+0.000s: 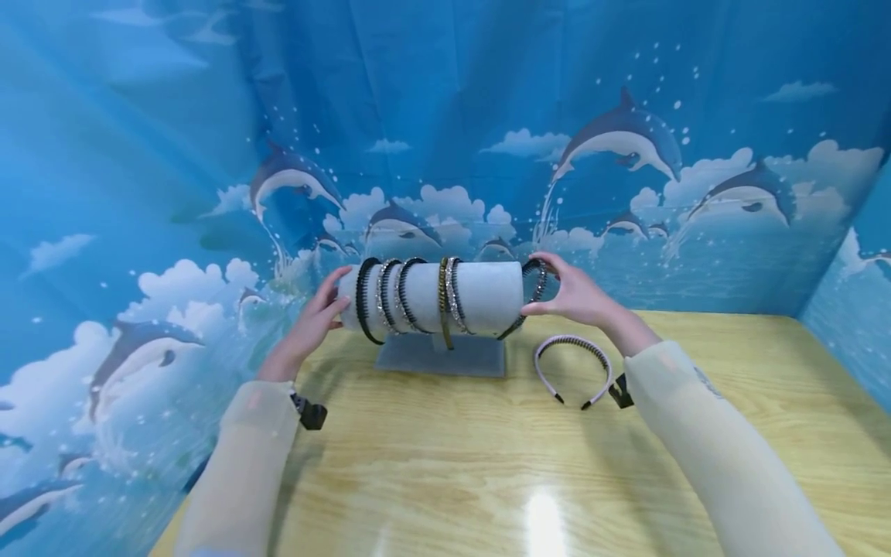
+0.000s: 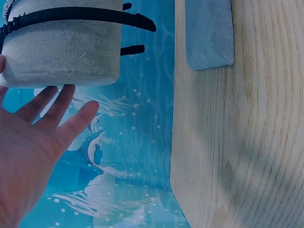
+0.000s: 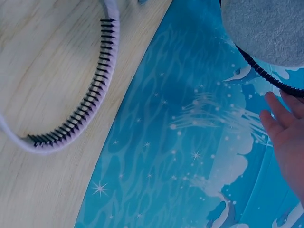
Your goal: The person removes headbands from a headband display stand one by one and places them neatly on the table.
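Note:
A grey plush headband display roll (image 1: 490, 298) lies sideways on its stand (image 1: 445, 357), with several dark, gold and sparkly headbands around it. At its left end, my left hand (image 1: 313, 319) touches the roll; in the left wrist view the fingers (image 2: 76, 121) are extended beside the end face. My right hand (image 1: 581, 295) pinches a dark headband (image 1: 513, 326) between thumb and fingers at the roll's right end. The same dark headband (image 3: 261, 71) curves past the roll's edge in the right wrist view. A lilac headband (image 1: 602, 356) with black teeth lies on the table below my right hand.
The wood-grain table (image 1: 431, 472) carries the stand near its back edge. A blue dolphin-print curtain (image 1: 445, 116) hangs close behind and along the sides. Each wrist wears a small black camera mount (image 1: 311, 412).

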Tool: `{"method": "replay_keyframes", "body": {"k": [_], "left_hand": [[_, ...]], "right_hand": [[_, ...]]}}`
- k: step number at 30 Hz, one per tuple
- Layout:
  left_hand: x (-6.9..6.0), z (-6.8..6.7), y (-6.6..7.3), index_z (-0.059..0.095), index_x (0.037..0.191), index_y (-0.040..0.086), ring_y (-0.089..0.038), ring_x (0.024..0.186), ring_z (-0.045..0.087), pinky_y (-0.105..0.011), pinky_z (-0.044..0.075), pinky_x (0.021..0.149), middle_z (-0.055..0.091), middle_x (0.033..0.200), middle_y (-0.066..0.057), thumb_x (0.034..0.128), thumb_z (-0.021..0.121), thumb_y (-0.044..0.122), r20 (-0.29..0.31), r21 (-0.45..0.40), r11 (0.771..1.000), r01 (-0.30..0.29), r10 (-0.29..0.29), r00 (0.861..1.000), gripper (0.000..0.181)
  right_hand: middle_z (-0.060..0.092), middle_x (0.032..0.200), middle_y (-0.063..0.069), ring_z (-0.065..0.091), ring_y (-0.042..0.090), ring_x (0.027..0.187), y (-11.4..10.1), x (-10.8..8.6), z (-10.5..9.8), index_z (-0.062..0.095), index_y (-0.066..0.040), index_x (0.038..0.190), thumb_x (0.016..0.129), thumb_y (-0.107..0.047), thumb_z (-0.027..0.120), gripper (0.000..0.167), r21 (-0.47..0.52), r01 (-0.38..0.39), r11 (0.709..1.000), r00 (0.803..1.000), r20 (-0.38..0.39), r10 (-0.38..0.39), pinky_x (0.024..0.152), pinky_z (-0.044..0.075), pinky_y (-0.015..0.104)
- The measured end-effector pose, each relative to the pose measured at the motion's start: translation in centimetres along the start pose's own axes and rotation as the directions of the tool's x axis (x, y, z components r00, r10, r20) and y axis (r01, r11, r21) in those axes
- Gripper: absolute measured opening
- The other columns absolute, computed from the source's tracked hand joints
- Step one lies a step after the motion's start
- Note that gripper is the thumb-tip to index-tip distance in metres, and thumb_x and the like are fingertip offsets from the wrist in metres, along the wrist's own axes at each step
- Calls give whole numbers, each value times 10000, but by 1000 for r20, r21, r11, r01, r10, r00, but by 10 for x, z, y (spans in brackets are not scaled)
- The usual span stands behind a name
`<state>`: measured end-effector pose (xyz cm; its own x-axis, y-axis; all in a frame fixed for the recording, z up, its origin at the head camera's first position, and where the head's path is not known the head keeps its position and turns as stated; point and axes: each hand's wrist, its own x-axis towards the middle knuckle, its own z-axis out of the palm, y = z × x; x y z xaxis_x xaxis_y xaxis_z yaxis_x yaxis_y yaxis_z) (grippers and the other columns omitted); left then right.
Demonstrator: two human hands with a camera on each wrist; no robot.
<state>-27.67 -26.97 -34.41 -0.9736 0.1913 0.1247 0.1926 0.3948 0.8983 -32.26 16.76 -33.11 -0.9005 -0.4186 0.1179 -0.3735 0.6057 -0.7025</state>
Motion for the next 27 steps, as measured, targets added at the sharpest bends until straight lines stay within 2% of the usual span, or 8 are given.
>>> {"method": "replay_keyframes", "body": {"k": [5, 12, 18, 27], "left_hand": [[2, 0, -2, 160, 1566, 271, -394, 1374, 285, -617, 353, 1006, 208, 1571, -176, 1060, 394, 309, 0, -7, 1000, -17, 17, 1000, 559], [-1, -1, 0, 145, 1569, 265, -403, 1393, 244, -626, 335, 1017, 162, 1581, -188, 1063, 385, 294, 9, -8, 1000, -20, 20, 1000, 561], [-1, -1, -2, 142, 1571, 242, -424, 1347, 311, -632, 344, 1006, 239, 1542, -224, 1065, 383, 259, -1, -28, 999, -26, 26, 1000, 560], [2, 0, -4, 157, 1566, 239, -413, 1330, 336, -625, 352, 1003, 271, 1528, -216, 1062, 391, 291, 10, -30, 999, -42, 42, 999, 558]], "right_hand": [[207, 1566, 200, 223, 421, 1402, 4, -5, -4, 238, -130, 1536, 750, -448, 828, 1033, -4, -10, 1000, 1000, -7, 10, 1069, 239, 635], [215, 1561, 212, 228, 422, 1400, 9, -14, -10, 232, -143, 1539, 762, -460, 814, 1021, -44, -30, 999, 1000, 1, 30, 1047, 267, 648], [193, 1554, 252, 231, 474, 1376, 7, -24, -24, 170, -120, 1555, 767, -501, 794, 1076, -89, -56, 994, 998, 0, 56, 1014, 285, 675], [236, 1534, 245, 236, 434, 1388, 8, -44, -46, 191, -90, 1511, 782, -471, 793, 1019, -145, -53, 988, 996, -84, 41, 1020, 285, 659]]}}
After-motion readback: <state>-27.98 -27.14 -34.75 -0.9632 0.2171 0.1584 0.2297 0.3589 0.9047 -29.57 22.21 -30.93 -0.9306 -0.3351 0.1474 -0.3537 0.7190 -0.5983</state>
